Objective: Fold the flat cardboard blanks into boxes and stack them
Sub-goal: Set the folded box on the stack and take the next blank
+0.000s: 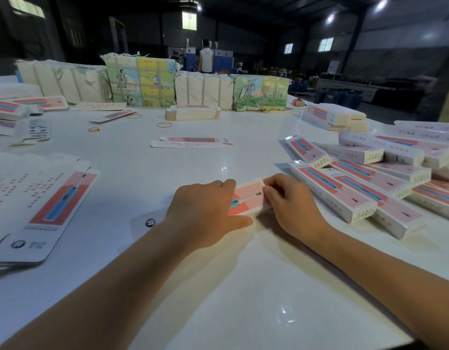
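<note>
You had both hands on one pink box (248,197) lying on the white bench (183,286), right in front of you. Your left hand (205,210) gripped its near end, your right hand (291,205) had its fingers curled, pinching the far end. Folded boxes (357,188) were piled at your right, flat blanks (41,210) at your left. Couldn't tell what's inside any box.

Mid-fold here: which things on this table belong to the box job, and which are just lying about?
Job: box gripped by left hand and right hand; flat blanks; folded boxes.
Lying about: rubber bands; wrapped bundles; table.
</note>
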